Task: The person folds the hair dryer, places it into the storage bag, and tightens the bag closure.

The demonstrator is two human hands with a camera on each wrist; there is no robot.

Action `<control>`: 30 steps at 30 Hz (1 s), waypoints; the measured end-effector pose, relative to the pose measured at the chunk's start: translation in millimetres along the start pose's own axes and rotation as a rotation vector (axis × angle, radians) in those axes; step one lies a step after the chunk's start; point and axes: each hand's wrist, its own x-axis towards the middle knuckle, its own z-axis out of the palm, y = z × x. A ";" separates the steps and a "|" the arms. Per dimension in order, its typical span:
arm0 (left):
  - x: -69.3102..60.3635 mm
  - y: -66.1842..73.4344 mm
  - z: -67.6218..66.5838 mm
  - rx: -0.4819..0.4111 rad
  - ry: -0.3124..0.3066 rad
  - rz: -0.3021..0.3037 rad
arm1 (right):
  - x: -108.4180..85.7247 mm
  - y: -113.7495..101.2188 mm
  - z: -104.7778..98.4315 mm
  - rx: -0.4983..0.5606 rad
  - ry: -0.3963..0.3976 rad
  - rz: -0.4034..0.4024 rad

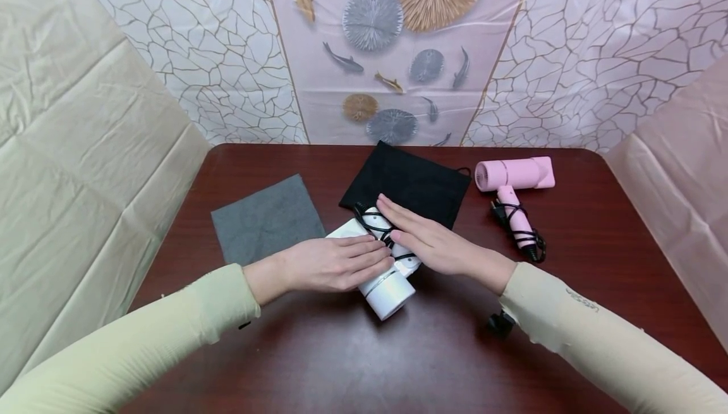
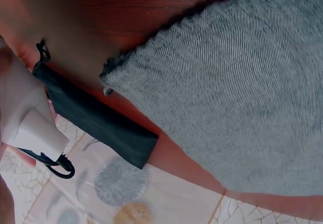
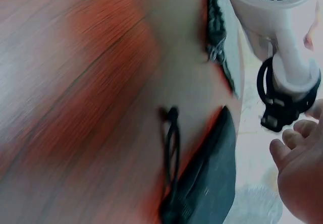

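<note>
A white hair dryer (image 1: 388, 297) is between my two hands, its folded handle wound with a black cord (image 1: 370, 224). My left hand (image 1: 335, 265) grips the dryer's body from the left, fingers across the top; its thumb is hidden. From the other side my right hand (image 1: 435, 243) touches the handle and cord with its fingers extended. In the right wrist view the dryer (image 3: 287, 32) shows its slotted air vent, and the right hand (image 3: 303, 173) is beside the bundled cord. The left wrist view catches part of the dryer (image 2: 40, 135) at its edge.
Behind the hands lies a black drawstring pouch (image 1: 409, 180). A grey cloth (image 1: 270, 221) is spread at the left. At the right rests a pink hair dryer (image 1: 514, 174) with its cord wrapped round the handle. Patterned fabric (image 1: 392, 85) hangs behind the brown table (image 1: 284, 363).
</note>
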 end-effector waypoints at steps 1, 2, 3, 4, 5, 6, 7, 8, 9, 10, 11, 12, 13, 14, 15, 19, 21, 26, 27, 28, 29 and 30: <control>0.4 1.2 1.4 -0.007 -0.003 -0.008 | -3.8 1.7 -1.6 -0.007 0.005 0.016; 1.0 2.6 2.8 -0.017 -0.005 -0.016 | -7.8 3.5 -3.3 -0.012 0.010 0.031; 1.4 4.3 4.3 -0.025 -0.012 -0.025 | -12.0 5.4 -5.0 -0.018 0.016 0.045; 1.7 6.2 6.4 -0.034 -0.018 -0.033 | -16.1 7.1 -6.7 -0.028 0.020 0.061; 2.2 8.4 8.6 -0.044 -0.024 -0.041 | -20.4 8.8 -8.3 -0.037 0.021 0.075; 2.7 10.6 10.8 -0.052 -0.032 -0.048 | -24.4 10.5 -9.6 -0.047 0.023 0.086; 3.3 12.9 12.9 -0.062 -0.039 -0.058 | -28.3 12.0 -10.9 -0.050 0.024 0.099; 4.0 15.2 15.0 -0.071 -0.045 -0.068 | -31.8 13.2 -11.8 -0.054 0.025 0.107; 5.0 17.3 16.9 -0.080 -0.050 -0.079 | -35.0 14.4 -12.6 -0.058 0.026 0.113; 6.2 19.4 18.6 -0.090 -0.052 -0.092 | -38.1 15.5 -13.0 -0.062 0.027 0.117; 7.6 21.3 20.5 -0.103 -0.053 -0.105 | -41.2 16.3 -13.6 -0.066 0.027 0.116; 9.0 22.9 22.0 -0.114 -0.052 -0.118 | -43.9 17.3 -13.7 -0.069 0.027 0.120; 10.6 24.4 23.8 -0.125 -0.051 -0.131 | -46.7 18.5 -13.6 -0.074 0.028 0.123; 12.1 25.6 25.4 -0.137 -0.052 -0.144 | -49.0 19.6 -13.5 -0.079 0.028 0.127; 13.9 26.5 26.8 -0.146 -0.054 -0.155 | -51.3 20.7 -13.4 -0.082 0.029 0.130; 19.9 29.3 32.0 -0.180 -0.094 -0.195 | -58.8 24.7 -11.7 -0.084 0.029 0.145; 22.8 29.6 33.4 -0.193 -0.124 -0.218 | -62.1 25.9 -10.3 -0.079 0.033 0.146; 27.5 28.6 37.7 -0.220 -0.150 -0.266 | -69.8 27.4 -5.3 -0.078 0.043 0.130; 28.5 28.5 38.9 -0.227 -0.146 -0.273 | -71.6 27.2 -4.3 -0.081 0.042 0.128; 28.8 28.7 39.7 -0.236 -0.142 -0.283 | -72.5 27.0 -3.1 -0.086 0.040 0.124; 29.2 28.9 40.5 -0.243 -0.138 -0.292 | -73.5 26.4 -2.0 -0.094 0.039 0.119; 29.5 29.2 41.4 -0.251 -0.137 -0.300 | -74.4 25.9 -0.8 -0.103 0.038 0.115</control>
